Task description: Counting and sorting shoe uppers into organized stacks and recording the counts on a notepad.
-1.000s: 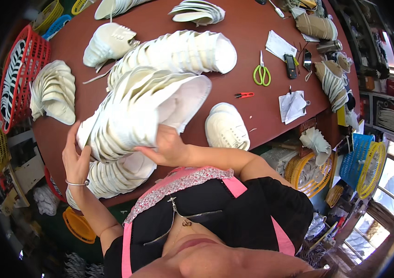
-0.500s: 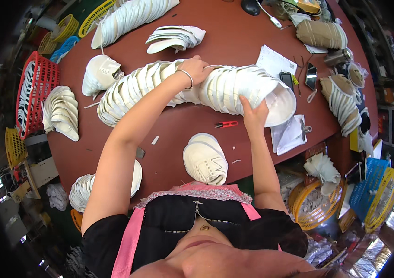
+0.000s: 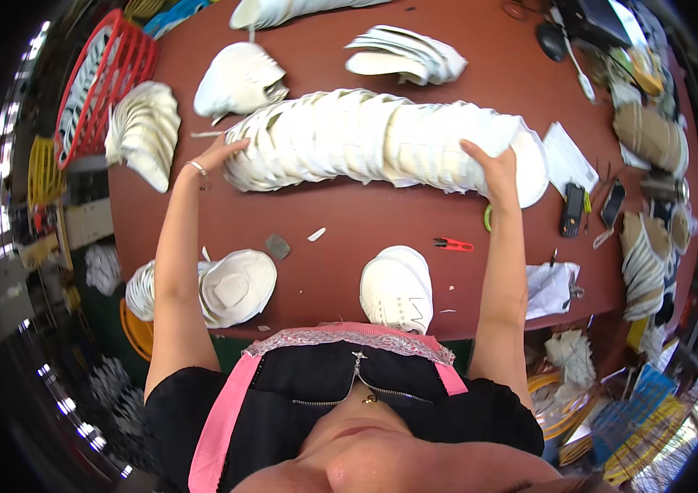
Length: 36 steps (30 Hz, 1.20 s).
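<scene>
A long row of stacked white shoe pieces (image 3: 382,140) lies across the middle of the red-brown table (image 3: 349,222). My left hand (image 3: 218,156) presses against the row's left end. My right hand (image 3: 489,168) grips the row near its right end. A finished white shoe (image 3: 398,287) stands at the table's near edge, between my arms. A smaller pile of white pieces (image 3: 230,287) sits at the near left, under my left forearm.
More white stacks lie at the back (image 3: 406,53) and left (image 3: 148,131), by a red basket (image 3: 98,78). Red snips (image 3: 454,244), phones (image 3: 572,209), papers (image 3: 567,156) and further stacks (image 3: 645,255) crowd the right side. Baskets stand beyond the table edges.
The curved stack I held up near my body has been carried out and laid along the table; my hands have spread to its two ends, straightening the row.
</scene>
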{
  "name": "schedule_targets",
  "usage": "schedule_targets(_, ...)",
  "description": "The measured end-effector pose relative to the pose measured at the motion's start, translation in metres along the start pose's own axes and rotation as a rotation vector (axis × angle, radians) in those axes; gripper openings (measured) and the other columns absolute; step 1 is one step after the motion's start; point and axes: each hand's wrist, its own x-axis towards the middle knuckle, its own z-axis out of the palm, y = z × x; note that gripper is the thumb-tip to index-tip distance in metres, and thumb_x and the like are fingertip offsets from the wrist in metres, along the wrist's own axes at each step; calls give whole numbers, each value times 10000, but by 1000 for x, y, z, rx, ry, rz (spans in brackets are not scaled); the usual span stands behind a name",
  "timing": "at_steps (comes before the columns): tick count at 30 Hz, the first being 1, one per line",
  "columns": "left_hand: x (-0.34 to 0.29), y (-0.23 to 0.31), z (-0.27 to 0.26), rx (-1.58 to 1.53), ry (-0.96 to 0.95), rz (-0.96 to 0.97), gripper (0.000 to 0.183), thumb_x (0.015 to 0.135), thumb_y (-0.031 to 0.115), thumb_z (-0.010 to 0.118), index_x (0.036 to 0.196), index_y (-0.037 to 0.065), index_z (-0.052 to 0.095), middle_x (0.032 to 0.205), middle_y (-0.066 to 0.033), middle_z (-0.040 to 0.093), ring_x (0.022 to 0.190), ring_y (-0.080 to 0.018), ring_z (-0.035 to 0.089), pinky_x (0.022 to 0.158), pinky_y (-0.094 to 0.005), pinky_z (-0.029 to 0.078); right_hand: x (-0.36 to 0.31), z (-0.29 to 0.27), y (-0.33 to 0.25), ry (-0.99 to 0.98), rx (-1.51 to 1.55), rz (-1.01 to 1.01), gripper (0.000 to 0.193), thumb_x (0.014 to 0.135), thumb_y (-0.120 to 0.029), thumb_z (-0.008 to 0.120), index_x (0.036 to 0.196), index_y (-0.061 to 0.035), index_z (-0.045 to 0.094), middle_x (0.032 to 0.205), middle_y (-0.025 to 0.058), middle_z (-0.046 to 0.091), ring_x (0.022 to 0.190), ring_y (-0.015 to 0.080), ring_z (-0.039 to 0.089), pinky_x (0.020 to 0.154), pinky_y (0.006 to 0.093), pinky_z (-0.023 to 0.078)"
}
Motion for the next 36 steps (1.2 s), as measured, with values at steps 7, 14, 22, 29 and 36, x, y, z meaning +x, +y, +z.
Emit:
schedule_targets(7,35,-87,2,-455,39,192,963,800,483,651,1587,207,170,1576,-185,317,1404,-360,388,1112,-532,332,36,47,-3,-271,79,137,478,758,-58,811,1174,59,606,1096,133,681,995,209,662,891,347,524)
schedule_targets(14,26,-207,-40,-312,377,554,628,869,210,597,1440,-6,448,1425,-144,516,1313,-239,477,1100,-348,354,-30,135,0,-390,50,212,528,741,-85,821,1186,83,591,1067,140,694,967,234,681,893,377,552)
schedule_targets(22,34,-334,-101,-584,324,330,707,879,149,517,1531,-11,296,1483,-198,442,1309,-298,500,1116,-392,364,-86,291,61,-495,-36,-69,855,638,-404,921,1306,-16,554,1276,179,625,1220,303,573,1045,379,433)
schedule_targets(29,-19,-316,-65,-107,859,316,692,937,275,582,1511,-23,338,1485,-238,449,1321,-352,494,1114,-393,366,-99,281,60,-311,-328,-92,1005,623,-461,905,1331,44,402,1296,260,524,1247,417,500,1064,439,406)
schedule_targets(36,-152,-147,146,648,1078,947,621,939,304,646,1446,8,443,1457,-221,479,1354,-412,421,1159,-527,263,-143,143,52,16,-341,-338,363,855,-218,736,1121,-15,593,1063,189,641,890,319,679,781,402,551)
